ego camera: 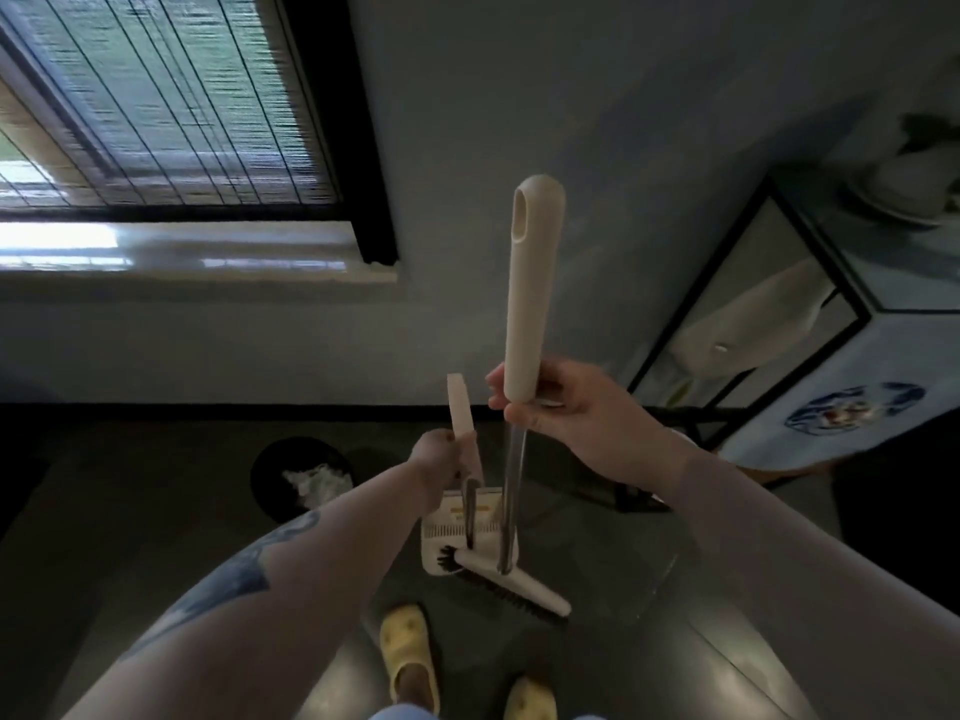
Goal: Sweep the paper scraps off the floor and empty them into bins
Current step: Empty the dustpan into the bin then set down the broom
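Black bin, white scraps inside, stood on the floor at 9 o'clock from the left hand. That grip closed round the dustpan handle. Right hand clasped the upright broom; bristle head touched the pan's mouth, at 6 o'clock.

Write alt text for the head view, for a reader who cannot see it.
A person's right hand grips an upright broom while the left hand grips a dustpan handle. The dustpan sits by yellow slippers; a black bin holds white scraps.
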The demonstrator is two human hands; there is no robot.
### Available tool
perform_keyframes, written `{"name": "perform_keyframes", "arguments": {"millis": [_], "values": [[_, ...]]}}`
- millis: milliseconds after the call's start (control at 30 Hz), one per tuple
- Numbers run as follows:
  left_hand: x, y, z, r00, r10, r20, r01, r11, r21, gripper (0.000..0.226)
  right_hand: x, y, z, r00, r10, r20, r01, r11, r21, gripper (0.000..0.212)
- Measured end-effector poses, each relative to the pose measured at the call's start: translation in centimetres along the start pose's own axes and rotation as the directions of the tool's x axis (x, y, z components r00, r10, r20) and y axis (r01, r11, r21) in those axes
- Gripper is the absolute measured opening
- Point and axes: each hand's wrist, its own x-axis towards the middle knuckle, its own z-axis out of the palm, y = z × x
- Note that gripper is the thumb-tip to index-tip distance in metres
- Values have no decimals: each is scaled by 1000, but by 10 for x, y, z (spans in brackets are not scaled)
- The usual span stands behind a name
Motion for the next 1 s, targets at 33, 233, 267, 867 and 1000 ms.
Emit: {"name": "perform_keyframes", "arguments": {"millis": [33, 233, 267, 867, 1000], "values": [[4, -1, 0, 1000, -11, 21, 11, 1000, -26, 20, 5, 0, 0, 1000, 5, -7, -5, 1000, -16, 26], [30, 0, -8, 993, -33, 116, 31, 999, 17, 25, 27, 14, 12, 998, 69, -10, -70, 995, -65, 33], [34, 0, -9, 993, -29, 116, 26, 999, 26, 28, 29, 17, 16, 996, 88, -12, -88, 993, -79, 35], [48, -4, -22, 987, 19, 157, -25, 999, 40, 30, 38, 23, 39, 996, 88, -15, -89, 965, -245, 32], [47, -7, -31, 973, 2, 229, 2, 1000, -15, 36, 40, 14, 35, 997, 17, -81, -31, 983, -181, 34]]}}
